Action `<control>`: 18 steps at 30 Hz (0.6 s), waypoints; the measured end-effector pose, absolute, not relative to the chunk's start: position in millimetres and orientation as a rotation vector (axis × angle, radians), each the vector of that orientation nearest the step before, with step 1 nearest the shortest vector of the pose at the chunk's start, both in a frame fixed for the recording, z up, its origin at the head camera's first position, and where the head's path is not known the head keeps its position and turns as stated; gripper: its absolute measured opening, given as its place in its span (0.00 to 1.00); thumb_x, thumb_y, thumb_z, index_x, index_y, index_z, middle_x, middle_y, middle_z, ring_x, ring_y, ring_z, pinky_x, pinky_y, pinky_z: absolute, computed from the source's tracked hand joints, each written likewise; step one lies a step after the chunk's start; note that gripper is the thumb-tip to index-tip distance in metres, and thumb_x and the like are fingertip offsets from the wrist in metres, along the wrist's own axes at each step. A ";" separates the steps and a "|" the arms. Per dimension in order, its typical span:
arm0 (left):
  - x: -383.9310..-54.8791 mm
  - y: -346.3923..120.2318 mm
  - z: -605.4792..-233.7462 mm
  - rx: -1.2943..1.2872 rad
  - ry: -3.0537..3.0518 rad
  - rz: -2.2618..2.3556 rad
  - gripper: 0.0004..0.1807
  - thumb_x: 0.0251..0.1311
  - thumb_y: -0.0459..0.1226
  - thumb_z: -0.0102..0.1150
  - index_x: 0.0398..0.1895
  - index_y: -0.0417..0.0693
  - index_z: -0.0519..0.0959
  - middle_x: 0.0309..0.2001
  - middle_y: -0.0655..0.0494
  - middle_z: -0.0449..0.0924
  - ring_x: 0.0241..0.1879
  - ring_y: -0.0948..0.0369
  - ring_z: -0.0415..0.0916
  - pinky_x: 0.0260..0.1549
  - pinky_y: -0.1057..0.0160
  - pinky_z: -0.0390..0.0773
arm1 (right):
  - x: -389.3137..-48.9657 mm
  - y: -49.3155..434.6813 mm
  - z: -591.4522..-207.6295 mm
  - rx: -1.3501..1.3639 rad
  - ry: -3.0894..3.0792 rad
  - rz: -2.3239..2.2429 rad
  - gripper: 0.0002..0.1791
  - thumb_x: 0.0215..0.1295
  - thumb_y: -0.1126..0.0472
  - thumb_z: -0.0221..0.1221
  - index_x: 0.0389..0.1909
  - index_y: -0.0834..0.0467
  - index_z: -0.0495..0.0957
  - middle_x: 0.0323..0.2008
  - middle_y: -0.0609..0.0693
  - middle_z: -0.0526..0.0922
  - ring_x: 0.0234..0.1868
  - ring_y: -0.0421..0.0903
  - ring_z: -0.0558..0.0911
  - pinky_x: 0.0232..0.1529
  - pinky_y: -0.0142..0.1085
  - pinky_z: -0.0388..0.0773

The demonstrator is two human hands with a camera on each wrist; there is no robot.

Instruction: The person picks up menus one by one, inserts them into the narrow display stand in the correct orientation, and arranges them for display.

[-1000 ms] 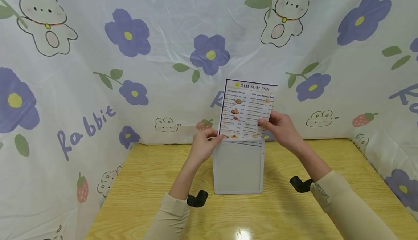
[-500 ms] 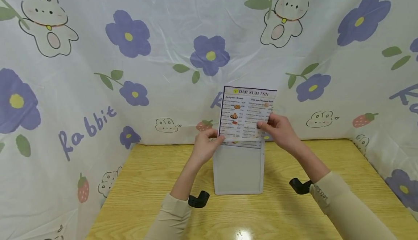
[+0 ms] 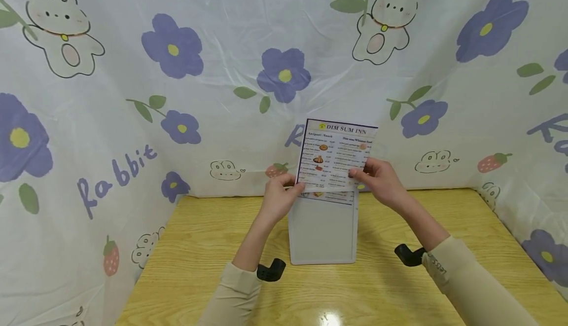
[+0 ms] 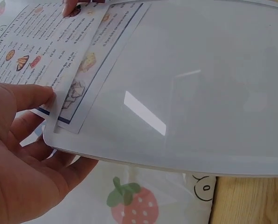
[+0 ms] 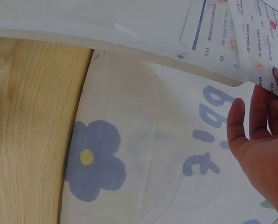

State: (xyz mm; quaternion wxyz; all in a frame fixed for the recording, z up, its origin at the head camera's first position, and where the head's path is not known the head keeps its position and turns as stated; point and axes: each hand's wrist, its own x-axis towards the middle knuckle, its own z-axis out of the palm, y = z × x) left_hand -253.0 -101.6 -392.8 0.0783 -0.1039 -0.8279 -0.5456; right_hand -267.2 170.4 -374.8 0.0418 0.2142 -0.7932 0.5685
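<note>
A printed menu sheet (image 3: 334,156) headed "DIM SUM INN" stands partly inside a pale, clear-fronted sign holder (image 3: 323,235), upright on the table. Its bottom strip, with a dark border line, shows through the holder's front below the top edge. My left hand (image 3: 278,200) pinches the sheet's lower left side at the holder's top corner. In the left wrist view, the thumb of that hand (image 4: 22,163) lies on the paper, with other fingers behind the holder. My right hand (image 3: 385,182) pinches the sheet's right edge, thumb in front, above the holder's top right corner (image 5: 239,81).
The holder stands on a wood-grain table (image 3: 213,247). Behind and beside the table hangs a white cloth (image 3: 222,119) printed with rabbits, purple flowers and strawberries. Black wrist mounts (image 3: 271,270) stick out beside both sleeves.
The menu sheet has slid down, and a taller strip of it shows inside the holder. My right hand has lowered slightly with it; the left hand stays at the top left corner.
</note>
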 end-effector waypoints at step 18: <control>-250.4 -100.7 -395.5 -0.310 -2.398 -1.748 0.11 0.68 0.35 0.64 0.50 0.40 0.85 0.42 0.49 0.84 0.45 0.54 0.79 0.43 0.56 0.82 | -264.5 164.8 -380.6 0.678 -2.498 1.665 0.15 0.77 0.64 0.58 0.57 0.69 0.79 0.48 0.63 0.86 0.42 0.54 0.87 0.42 0.40 0.85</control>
